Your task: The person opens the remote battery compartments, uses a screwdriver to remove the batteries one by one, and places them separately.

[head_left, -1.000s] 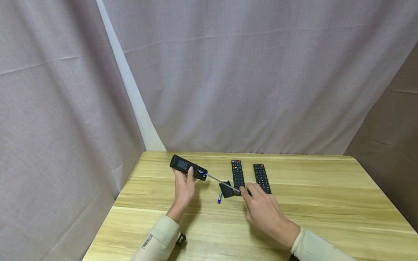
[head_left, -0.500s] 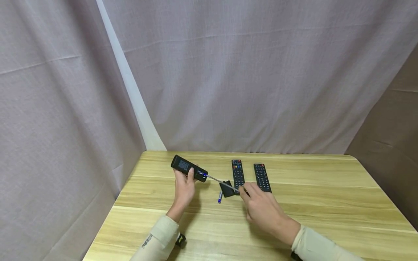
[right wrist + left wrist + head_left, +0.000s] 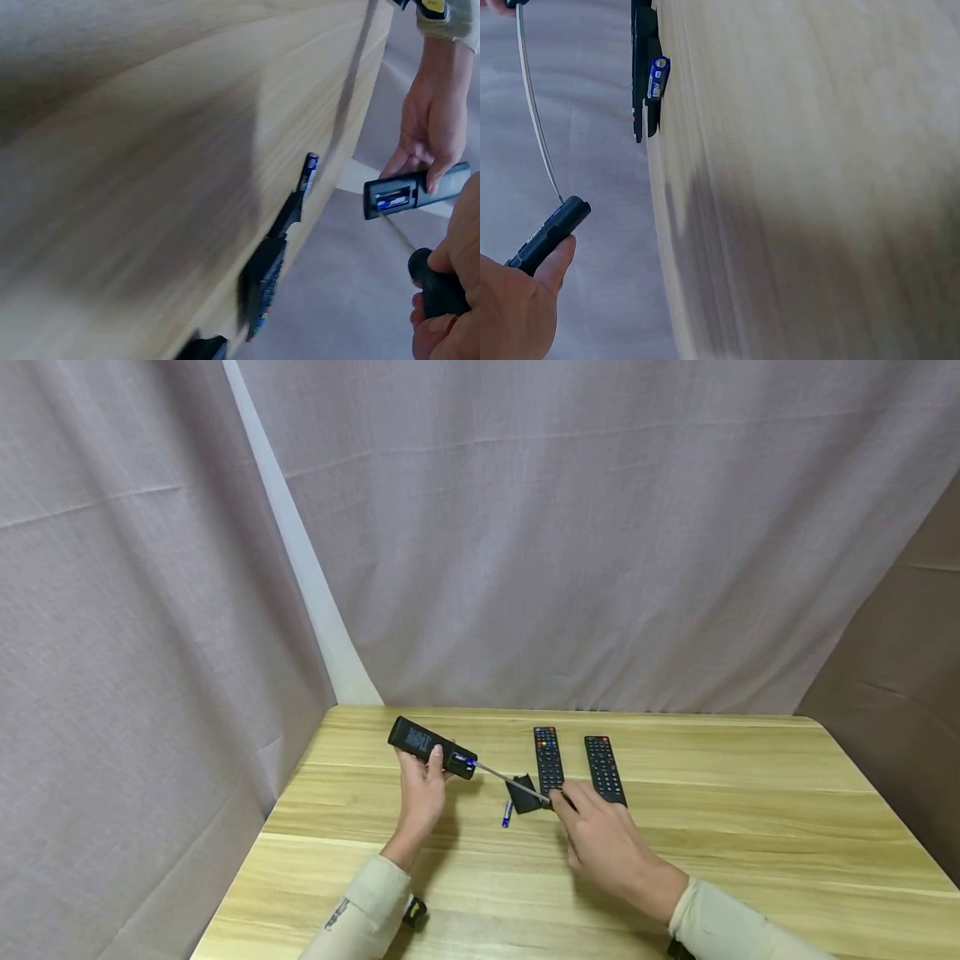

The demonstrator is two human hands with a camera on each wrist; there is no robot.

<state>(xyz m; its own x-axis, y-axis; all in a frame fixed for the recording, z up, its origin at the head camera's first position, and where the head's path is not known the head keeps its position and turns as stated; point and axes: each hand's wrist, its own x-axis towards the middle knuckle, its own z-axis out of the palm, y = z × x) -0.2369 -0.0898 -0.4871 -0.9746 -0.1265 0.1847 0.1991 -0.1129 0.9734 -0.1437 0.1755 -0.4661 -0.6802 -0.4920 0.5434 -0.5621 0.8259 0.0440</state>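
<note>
My left hand (image 3: 422,793) grips a black remote control (image 3: 416,737), back side up and raised over the table, thumb across its back. Its battery compartment is uncovered, and a blue-and-white battery (image 3: 394,201) lies inside. In the right wrist view, my right hand (image 3: 457,277) has its fingers curled round the black handle of a screwdriver (image 3: 439,289). The long thin metal shaft (image 3: 510,781) runs leftward, its tip at the compartment's end, right by the battery. Below the shaft, a loose battery (image 3: 507,814) lies on the table beside a flat black piece (image 3: 523,793).
Two more remote controls lie buttons up on the wooden table (image 3: 712,827): one with coloured keys (image 3: 548,756), another (image 3: 604,768) to its right, partly behind my right hand. A grey curtain (image 3: 525,568) hangs behind the table's far edge.
Very little differs. The remote control and the screwdriver keep nearly the same place, with both hands still holding them.
</note>
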